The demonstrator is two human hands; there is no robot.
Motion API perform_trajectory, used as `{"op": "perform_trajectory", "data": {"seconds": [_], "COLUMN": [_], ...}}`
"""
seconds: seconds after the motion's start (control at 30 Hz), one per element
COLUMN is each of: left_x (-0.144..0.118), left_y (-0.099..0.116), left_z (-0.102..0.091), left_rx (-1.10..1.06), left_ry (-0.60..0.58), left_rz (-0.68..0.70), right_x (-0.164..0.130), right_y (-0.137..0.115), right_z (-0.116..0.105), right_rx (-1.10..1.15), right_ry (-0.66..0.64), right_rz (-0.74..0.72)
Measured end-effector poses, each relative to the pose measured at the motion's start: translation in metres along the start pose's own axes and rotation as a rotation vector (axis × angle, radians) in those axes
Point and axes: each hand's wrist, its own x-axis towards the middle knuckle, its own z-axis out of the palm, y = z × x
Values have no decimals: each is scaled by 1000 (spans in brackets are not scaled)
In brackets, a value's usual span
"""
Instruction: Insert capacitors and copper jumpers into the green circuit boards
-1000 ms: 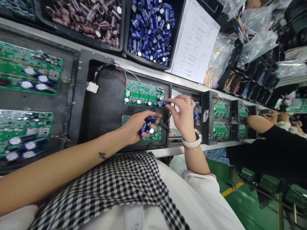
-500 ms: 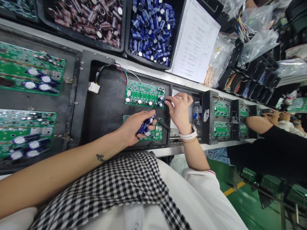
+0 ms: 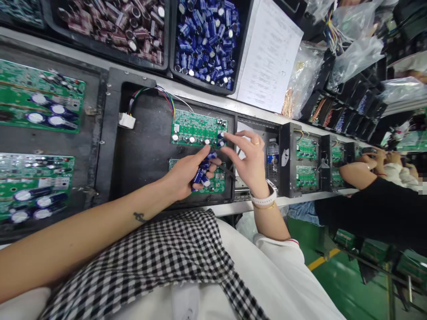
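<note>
Black carrier tray [image 3: 147,146] holds the upper green board [image 3: 196,129], my landmark. Below this board, my left hand [image 3: 187,173] is closed around several blue capacitors [image 3: 203,171]. At its right end, my right hand [image 3: 248,160] has loose, open fingers, touching a mounted capacitor [image 3: 221,135].

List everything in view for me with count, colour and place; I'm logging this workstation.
Capacitors in left hand: a handful, blue, over the lower board.
Circuit boards in the black fixture: two, green, centre.
Finished boards: two, green with blue capacitors, far left.
Capacitor bins: one dark red, one blue, top.
Paper sheet: one, white, right of the bins.
Plastic bags: several, clear, top right.
Water bottle: one, clear, right of the fixture.
Co-worker's arm: black sleeve, far right.
Left hand: holds the capacitors.
Right hand: fingertips at the upper board's right edge; white wrist band.
</note>
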Motion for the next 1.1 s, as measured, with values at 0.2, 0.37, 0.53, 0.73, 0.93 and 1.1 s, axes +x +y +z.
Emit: {"op": "perform_trajectory", "data": {"seconds": [0.2, 0.37, 0.53, 0.73, 0.93, 1.1], "left_x": [-1, -9, -17, -25, -22, -19], "left_y": [-5, -11, -18, -23, -22, -21], "left_z": [5, -2, -9, -12, -15, -16], "left_rx": [-9, -33, -5, -6, -30, -7], "left_ry": [-35, -52, -20, -6, -26, -11], "left_rz": [-144, -212, -112, -35, -53, -65], "right_x": [-9, -3, -3, -6, -6, -7], "right_y": [-4, 26, 31, 35, 40, 38], "right_z": [0, 27, 31, 29, 31, 30], "right_rx": [-5, -99, -87, -84, -42, -83], "right_ry": [30, 55, 107, 92, 98, 112], "right_rz": [90, 171, 181, 163, 136, 95]}}
